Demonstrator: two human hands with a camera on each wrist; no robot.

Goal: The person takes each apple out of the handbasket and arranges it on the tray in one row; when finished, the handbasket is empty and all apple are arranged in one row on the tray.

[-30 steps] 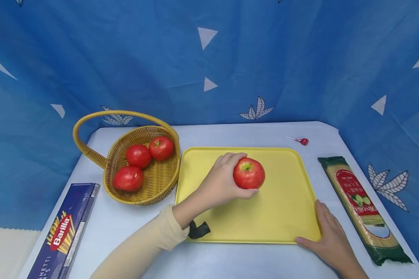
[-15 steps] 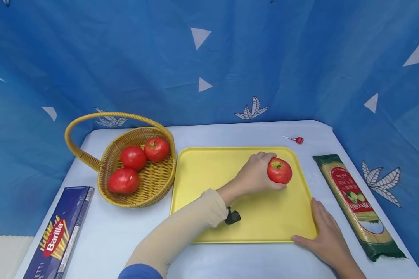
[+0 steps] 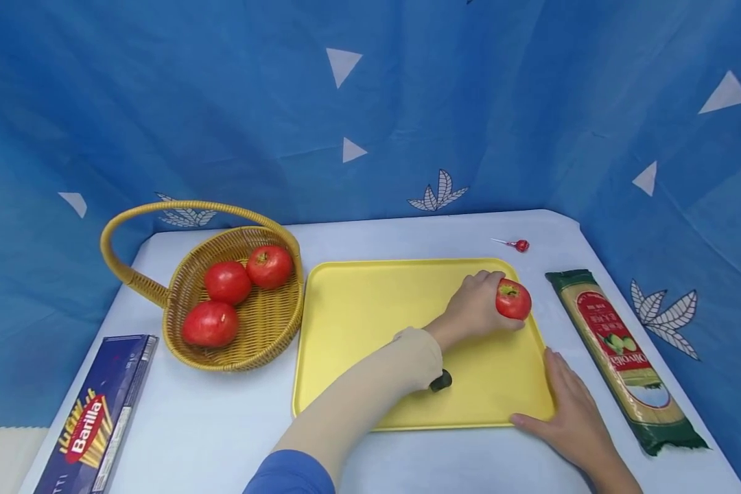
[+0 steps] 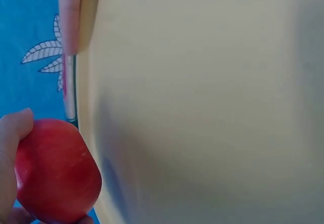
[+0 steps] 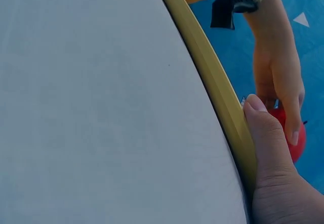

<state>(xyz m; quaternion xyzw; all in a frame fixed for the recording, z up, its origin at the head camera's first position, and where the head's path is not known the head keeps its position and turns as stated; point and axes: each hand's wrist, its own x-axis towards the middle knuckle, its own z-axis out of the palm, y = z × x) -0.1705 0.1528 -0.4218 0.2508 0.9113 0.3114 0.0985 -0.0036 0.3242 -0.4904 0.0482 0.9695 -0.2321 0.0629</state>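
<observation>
The left hand (image 3: pixel 477 305) is clamped on a red apple (image 3: pixel 514 300), thumb on the near side and fingers on the far side. The apple is located over the far right part of the yellow tray (image 3: pixel 358 302), overlapping the right rim in the head view; whether it touches the tray cannot be told. The stem end of the apple faces up, so the core axis stands roughly upright; the body is nearly round, with no distinct long axis. The tray lies flat on the white desk (image 3: pixel 222 425), long axis running left to right. The right hand (image 3: pixel 571 420) rests at the near right corner of the tray, thumb at the near edge, fingers extended along the right edge. The two hands are apart. A wicker basket (image 3: pixel 272 333) stands just left of the tray, handle raised, containing three red fruits (image 3: pixel 211 324). A green-ended noodle packet (image 3: pixel 624 357) lies right of the tray, its long axis slanting from far left to near right. A lollipop (image 3: pixel 519 245) lies beyond the tray, stick pointing left.
</observation>
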